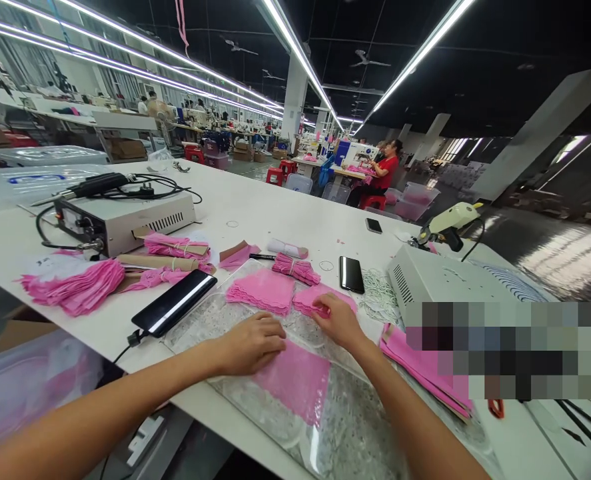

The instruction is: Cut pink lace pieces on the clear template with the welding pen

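Observation:
My left hand (254, 343) lies palm down, fingers loosely bent, over the upper left part of a single pink fabric piece (300, 377). That piece rests flat on a clear-topped, speckled grey board (355, 413). Farther right, my right hand (339, 320) has thumb and forefinger pinched at a small stack of pink fabric pieces (308, 299); how many layers are between them I cannot tell. Beside it sits a larger stack of pink pieces with wavy edges (260, 291). A tied pink bundle (296, 268) lies just behind both stacks.
A phone (175, 303) with a cable lies left, another phone (351, 274) behind my right hand. Pink bundles (72, 283) and a grey power unit (125, 220) stand left. Folded pink strips (425, 370) and a second grey box (440, 280) are right. A person (388, 170) sits farther off.

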`<state>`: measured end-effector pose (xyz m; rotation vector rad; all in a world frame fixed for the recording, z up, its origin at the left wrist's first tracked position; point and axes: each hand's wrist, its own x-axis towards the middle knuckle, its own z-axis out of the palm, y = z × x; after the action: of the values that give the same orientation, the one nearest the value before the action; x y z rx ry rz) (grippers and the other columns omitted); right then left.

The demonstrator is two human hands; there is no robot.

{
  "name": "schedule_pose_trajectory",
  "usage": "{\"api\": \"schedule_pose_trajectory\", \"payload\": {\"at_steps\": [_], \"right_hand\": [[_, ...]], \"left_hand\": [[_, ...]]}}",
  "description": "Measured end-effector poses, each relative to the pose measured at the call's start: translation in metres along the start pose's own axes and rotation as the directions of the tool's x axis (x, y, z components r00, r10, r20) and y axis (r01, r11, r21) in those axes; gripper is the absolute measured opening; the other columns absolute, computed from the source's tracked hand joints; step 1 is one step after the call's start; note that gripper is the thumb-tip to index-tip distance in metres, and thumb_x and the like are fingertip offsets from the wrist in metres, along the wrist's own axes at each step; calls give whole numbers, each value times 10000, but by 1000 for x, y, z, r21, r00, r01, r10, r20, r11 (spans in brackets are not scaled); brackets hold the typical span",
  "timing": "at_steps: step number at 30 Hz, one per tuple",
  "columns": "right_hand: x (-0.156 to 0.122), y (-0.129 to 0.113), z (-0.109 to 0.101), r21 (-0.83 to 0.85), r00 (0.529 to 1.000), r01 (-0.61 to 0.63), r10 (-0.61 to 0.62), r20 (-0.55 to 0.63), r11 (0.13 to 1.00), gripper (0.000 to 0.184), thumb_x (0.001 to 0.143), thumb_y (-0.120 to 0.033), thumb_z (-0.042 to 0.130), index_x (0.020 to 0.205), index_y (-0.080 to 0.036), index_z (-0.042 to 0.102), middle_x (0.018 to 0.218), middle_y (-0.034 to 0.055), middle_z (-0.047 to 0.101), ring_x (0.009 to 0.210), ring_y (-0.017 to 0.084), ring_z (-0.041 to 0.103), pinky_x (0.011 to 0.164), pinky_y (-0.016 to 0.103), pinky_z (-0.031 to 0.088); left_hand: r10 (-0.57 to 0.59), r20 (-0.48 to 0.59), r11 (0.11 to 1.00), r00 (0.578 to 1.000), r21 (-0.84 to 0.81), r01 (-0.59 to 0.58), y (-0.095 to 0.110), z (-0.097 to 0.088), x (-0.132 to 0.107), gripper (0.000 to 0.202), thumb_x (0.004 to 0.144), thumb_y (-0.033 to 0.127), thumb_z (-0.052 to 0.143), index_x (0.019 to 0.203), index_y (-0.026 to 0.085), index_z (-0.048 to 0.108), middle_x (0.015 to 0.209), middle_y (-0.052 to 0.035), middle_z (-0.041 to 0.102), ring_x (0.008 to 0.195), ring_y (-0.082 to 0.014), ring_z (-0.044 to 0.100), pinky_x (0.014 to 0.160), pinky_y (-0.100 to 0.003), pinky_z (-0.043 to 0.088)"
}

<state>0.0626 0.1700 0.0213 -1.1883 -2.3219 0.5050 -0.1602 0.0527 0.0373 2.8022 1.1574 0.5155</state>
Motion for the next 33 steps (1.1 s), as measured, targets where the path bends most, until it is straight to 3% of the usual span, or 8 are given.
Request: {"api": "schedule_pose_trajectory", "payload": {"at_steps": [5,9,12,16,21,24,29,33], "right_hand": [[21,2,15,-54,999,-18,20,43,998,26,805,-182,616,803,-185,642,848,38,646,803,165,589,721,306,449],[26,16,18,-31,992,-34,38,117,999,182,899,-322,577,868,-151,632,859,17,645,771,132,603,747,329,511],[28,25,17,11,986,-53,51,156,999,243,909,-373,567,975,-147,629,954,35,655,820,138,626,756,336,538],[29,28,16,90,983,-72,55,176,993,282,903,-385,574,1043,-145,623,1011,43,651,851,159,636,744,337,551],[28,26,13,186,990,-64,40,132,980,277,905,-392,571,995,-135,623,937,28,650,793,142,630,708,318,544],[27,20,9,224,998,-50,38,55,973,206,868,-342,599,881,-140,636,834,8,654,714,126,615,676,291,520],[26,5,0,256,991,-29,61,-118,966,239,701,-243,600,925,-175,648,840,25,681,647,131,588,641,275,484],[27,3,-14,279,960,-73,143,-239,958,160,709,-231,508,786,-186,641,642,5,639,597,150,581,621,281,462]], "left_hand": [[-201,-49,977,978,65,204,-36,5,51,108,913,180,565,944,152,665,1045,-85,667,1004,-221,617,924,-404,467],[-272,4,960,962,75,271,-62,14,80,232,943,320,581,1087,142,613,1099,-73,628,976,-197,620,863,-407,525],[-299,55,952,953,80,295,-70,20,89,270,946,340,576,1136,149,595,1132,-80,614,973,-197,622,846,-401,537],[-304,85,951,949,87,297,-70,24,94,277,945,340,578,1144,149,592,1140,-82,611,980,-200,620,849,-405,536],[-299,33,951,954,90,295,-68,26,100,266,947,333,575,1140,149,594,1135,-80,614,977,-198,621,852,-405,535],[-279,-16,957,960,75,279,-67,24,107,253,949,323,573,1128,146,598,1119,-77,619,966,-194,624,846,-400,537],[-222,-95,975,970,0,223,-59,13,120,197,944,301,582,1045,137,620,1044,-58,637,928,-180,628,835,-386,534],[-312,-249,950,917,-61,307,-39,15,127,122,942,223,556,1008,136,612,1041,-59,624,1007,-194,595,883,-385,498]]}}
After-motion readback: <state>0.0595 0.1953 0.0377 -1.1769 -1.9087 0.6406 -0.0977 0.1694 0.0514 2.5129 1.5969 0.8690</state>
